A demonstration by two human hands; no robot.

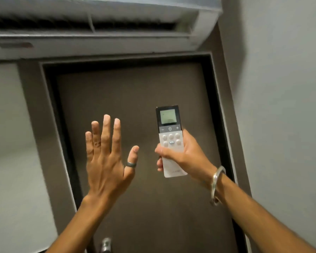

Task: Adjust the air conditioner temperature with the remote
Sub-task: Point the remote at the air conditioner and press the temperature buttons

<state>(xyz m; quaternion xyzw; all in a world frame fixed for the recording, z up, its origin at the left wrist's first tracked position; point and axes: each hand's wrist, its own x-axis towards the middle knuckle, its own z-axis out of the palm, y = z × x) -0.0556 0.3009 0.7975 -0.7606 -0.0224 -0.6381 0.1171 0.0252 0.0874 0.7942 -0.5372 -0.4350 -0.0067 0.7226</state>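
Note:
A white wall air conditioner (98, 33) runs along the top of the view, its dark vent slot facing down. My right hand (186, 156) grips the lower half of a white remote (169, 132), held upright with its top toward the unit. The remote has a small grey screen in a black top section and several round buttons; my thumb lies across its lower left edge, below the buttons. My left hand (108, 157) is raised beside it, to the left, palm away from me, fingers spread, holding nothing. It wears a dark ring on the thumb.
A dark brown door (135, 92) in a black frame fills the middle, under the air conditioner. A metal door handle (106, 244) shows at the bottom edge. Grey walls stand on both sides, the right one (281, 88) close to my right arm, which wears a metal bangle.

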